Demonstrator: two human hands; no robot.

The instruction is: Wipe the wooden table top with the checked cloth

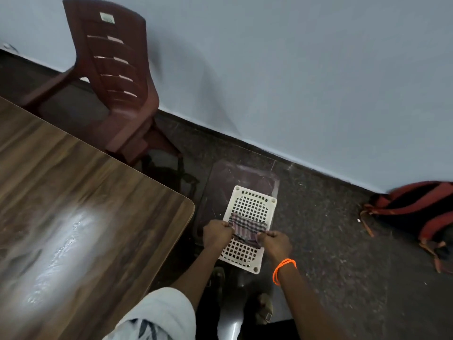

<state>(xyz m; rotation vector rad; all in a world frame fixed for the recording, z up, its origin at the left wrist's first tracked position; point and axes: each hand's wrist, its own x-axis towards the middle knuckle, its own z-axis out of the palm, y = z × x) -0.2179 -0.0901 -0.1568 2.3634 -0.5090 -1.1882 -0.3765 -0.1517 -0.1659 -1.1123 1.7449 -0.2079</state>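
The wooden desk (pixel 81 204) fills the left side, its top glossy with a bright reflection. Right of its rounded corner, the left hand (pixel 217 233) reaches forward and down, fingers curled round the left edge of the checked cloth (pixel 246 229). The cloth hangs stretched between both hands above a white perforated stool (pixel 247 209), clear of the desk. The right hand (pixel 275 242), an orange band (pixel 283 268) at its wrist, pinches the cloth's right edge.
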